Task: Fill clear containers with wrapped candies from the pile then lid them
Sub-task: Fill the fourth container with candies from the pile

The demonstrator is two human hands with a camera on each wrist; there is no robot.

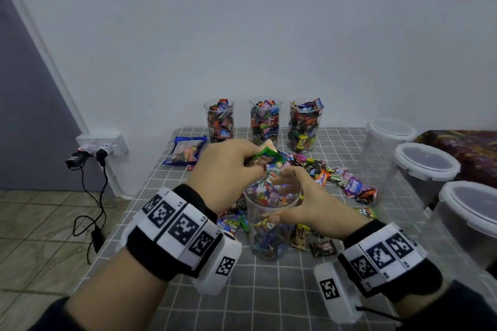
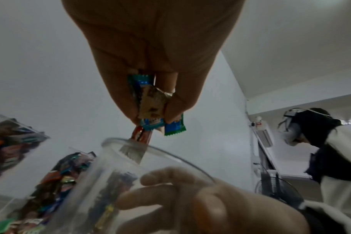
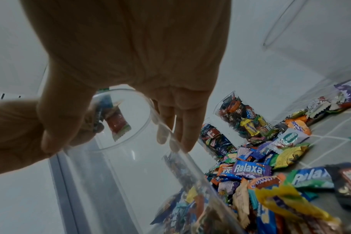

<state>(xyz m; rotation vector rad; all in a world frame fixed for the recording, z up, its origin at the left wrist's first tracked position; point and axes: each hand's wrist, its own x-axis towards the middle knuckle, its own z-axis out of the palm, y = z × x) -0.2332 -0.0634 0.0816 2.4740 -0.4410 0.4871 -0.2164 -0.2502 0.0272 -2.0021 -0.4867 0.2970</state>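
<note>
A clear container (image 1: 271, 226) stands on the checked cloth, partly filled with wrapped candies. My right hand (image 1: 295, 204) grips it near the rim, thumb in front and fingers behind; its fingers (image 3: 182, 136) press on the clear wall (image 3: 130, 158). My left hand (image 1: 228, 166) hovers just above the rim and pinches a bunch of wrapped candies (image 2: 150, 110), a green wrapper (image 1: 269, 154) sticking out. One red candy (image 2: 140, 136) hangs at the container's rim (image 2: 160, 152). The candy pile (image 1: 330, 177) lies behind and to the right of the container.
Three filled clear containers (image 1: 265, 121) stand at the back by the wall. A blue candy bag (image 1: 185, 150) lies back left. Three lidded white-rimmed tubs (image 1: 425, 161) line the right side. The table's left edge drops to a tiled floor with plugs and cables (image 1: 91, 188).
</note>
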